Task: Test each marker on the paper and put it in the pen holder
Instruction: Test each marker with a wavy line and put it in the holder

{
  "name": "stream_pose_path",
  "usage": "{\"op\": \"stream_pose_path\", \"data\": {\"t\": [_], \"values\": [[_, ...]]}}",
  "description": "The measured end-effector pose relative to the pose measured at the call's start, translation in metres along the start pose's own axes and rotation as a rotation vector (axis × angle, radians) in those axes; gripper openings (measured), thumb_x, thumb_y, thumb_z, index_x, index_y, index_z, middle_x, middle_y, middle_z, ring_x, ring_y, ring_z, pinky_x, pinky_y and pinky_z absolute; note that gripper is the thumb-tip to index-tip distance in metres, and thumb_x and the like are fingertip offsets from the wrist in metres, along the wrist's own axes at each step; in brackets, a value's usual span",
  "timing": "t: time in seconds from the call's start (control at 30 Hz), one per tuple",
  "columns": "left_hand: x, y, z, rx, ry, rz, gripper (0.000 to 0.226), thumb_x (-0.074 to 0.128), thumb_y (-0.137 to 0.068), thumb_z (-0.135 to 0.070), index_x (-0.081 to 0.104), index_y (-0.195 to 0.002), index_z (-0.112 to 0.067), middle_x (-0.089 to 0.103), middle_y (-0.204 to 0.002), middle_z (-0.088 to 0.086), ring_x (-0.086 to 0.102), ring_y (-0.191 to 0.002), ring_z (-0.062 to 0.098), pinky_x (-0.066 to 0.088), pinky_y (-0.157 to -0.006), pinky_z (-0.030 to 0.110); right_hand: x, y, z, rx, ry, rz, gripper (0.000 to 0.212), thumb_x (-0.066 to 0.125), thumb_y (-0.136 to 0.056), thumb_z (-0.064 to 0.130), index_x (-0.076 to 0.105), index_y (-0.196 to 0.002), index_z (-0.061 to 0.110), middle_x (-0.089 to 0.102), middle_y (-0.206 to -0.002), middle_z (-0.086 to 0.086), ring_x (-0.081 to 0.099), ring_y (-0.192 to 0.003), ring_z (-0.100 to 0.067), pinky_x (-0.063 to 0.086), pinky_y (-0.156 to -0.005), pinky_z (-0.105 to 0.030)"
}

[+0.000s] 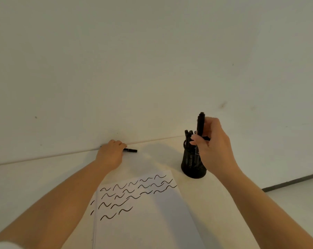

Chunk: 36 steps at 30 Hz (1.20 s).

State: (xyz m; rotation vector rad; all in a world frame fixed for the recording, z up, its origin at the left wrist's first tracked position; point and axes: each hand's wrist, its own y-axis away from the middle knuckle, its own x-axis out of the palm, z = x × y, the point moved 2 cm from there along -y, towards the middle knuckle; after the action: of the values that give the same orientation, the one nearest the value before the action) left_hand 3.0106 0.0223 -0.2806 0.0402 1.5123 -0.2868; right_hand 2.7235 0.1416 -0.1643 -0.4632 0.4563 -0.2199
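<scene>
Paper lies nearest, flat on the pale table, its far half covered with rows of short black wavy strokes. Beyond its far right corner stands the black mesh pen holder, upright, with several black markers standing in it, their tops showing above the rim. Over the holder the right hand pinches one black marker between thumb and fingers; this marker stands nearly upright, its top above the hand and its lower end down inside the holder. Whether it touches the bottom cannot be told. Well to the left, at the far edge of the table by the wall, the left hand lies palm down with its fingers curled over another black marker, which lies flat with one end sticking out to the right of the fingers. Both forearms are bare.
</scene>
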Motion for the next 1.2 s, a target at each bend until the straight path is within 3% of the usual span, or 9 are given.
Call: {"op": "stream_pose_path", "data": {"t": [0.13,0.27,0.33,0.43,0.63,0.8,0.93,1.07,1.2], "values": [[0.01,-0.01,0.003,0.006,-0.05,-0.038,0.03,0.04,-0.095,-0.028,0.055,-0.117,-0.016,0.057,-0.115,0.003,0.051,-0.104,0.025,0.045,-0.076,0.038,-0.01,-0.011,-0.004,-0.049,0.01,-0.073,0.069,0.058,-0.086,0.008,0.024,-0.128,0.052,0.052,-0.089,0.014,0.064,-0.083,-0.014,0.049,-0.072,-0.026],[0.01,-0.015,0.0,0.021,-0.126,-0.071,0.023,0.04,-0.095,-0.029,0.056,-0.109,-0.019,0.059,-0.107,0.0,0.053,-0.099,0.022,0.038,-0.068,0.035,-0.008,-0.013,-0.009,-0.05,0.048,-0.08,0.088,0.059,-0.085,0.007,0.012,-0.125,0.07,0.053,-0.107,0.007,0.059,-0.101,-0.026,0.051,-0.086,-0.048],[0.01,-0.016,-0.002,0.036,-0.164,-0.065,0.022,0.04,-0.095,-0.03,0.054,-0.108,-0.018,0.058,-0.106,0.0,0.052,-0.099,0.021,0.033,-0.066,0.033,-0.005,-0.012,-0.013,-0.061,0.065,-0.106,0.083,0.059,-0.085,0.008,0.018,-0.118,0.072,0.055,-0.117,0.0,0.059,-0.105,-0.024,0.049,-0.089,-0.048],[0.005,-0.016,-0.007,0.053,-0.144,-0.083,0.022,0.039,-0.096,-0.028,0.051,-0.108,-0.015,0.056,-0.106,0.004,0.054,-0.095,0.024,0.032,-0.066,0.034,-0.005,-0.013,-0.02,-0.053,0.011,-0.191,0.073,0.059,-0.085,0.009,0.026,-0.115,0.067,0.058,-0.104,0.003,0.062,-0.093,-0.018,0.05,-0.08,-0.037],[-0.022,0.001,-0.029,0.05,0.266,-0.178,0.02,0.04,-0.096,-0.025,0.05,-0.106,-0.011,0.053,-0.101,0.007,0.052,-0.069,0.028,0.038,-0.056,0.036,-0.007,-0.015,-0.025,-0.075,0.014,-0.232,0.066,0.058,-0.086,0.01,0.028,-0.118,0.059,0.058,-0.092,0.009,0.059,-0.084,0.001,0.045,-0.071,-0.012],[-0.043,0.025,-0.054,0.1,0.508,-0.13,0.019,0.039,-0.096,-0.028,0.048,-0.109,-0.018,0.053,-0.092,-0.006,0.055,-0.076,0.021,0.045,-0.066,0.036,0.006,-0.005,-0.034,-0.072,0.155,-0.11,0.052,0.056,-0.089,0.014,0.033,-0.122,0.046,0.061,-0.111,0.006,0.06,-0.096,-0.018,0.047,-0.084,-0.036],[-0.055,0.047,-0.067,0.118,0.595,-0.121,0.016,0.039,-0.096,-0.028,0.047,-0.108,-0.021,0.054,-0.084,-0.01,0.056,-0.079,0.018,0.047,-0.07,0.036,0.01,-0.001,-0.046,-0.141,0.332,-0.107,0.04,0.058,-0.088,0.015,0.045,-0.123,0.028,0.062,-0.107,0.004,0.053,-0.088,-0.013,0.036,-0.073,-0.026],[-0.063,0.067,-0.076,0.115,0.679,-0.141,0.012,0.04,-0.096,-0.026,0.048,-0.105,-0.023,0.053,-0.076,-0.015,0.054,-0.073,0.008,0.046,-0.068,0.032,0.012,0.005,-0.043,-0.282,0.583,-0.158,0.035,0.073,-0.074,0.006,0.059,-0.107,0.01,0.065,-0.082,-0.006,0.059,-0.075,-0.031,0.041,-0.063,-0.031],[-0.067,0.084,-0.084,0.096,0.741,-0.159,0.011,0.041,-0.096,-0.025,0.049,-0.104,-0.025,0.054,-0.075,-0.016,0.053,-0.071,-0.001,0.042,-0.063,0.024,0.012,0.01,-0.042,-0.343,0.72,-0.178,0.033,0.08,-0.066,0.006,0.064,-0.094,0.005,0.066,-0.073,-0.007,0.061,-0.071,-0.033,0.047,-0.071,-0.04]]}}
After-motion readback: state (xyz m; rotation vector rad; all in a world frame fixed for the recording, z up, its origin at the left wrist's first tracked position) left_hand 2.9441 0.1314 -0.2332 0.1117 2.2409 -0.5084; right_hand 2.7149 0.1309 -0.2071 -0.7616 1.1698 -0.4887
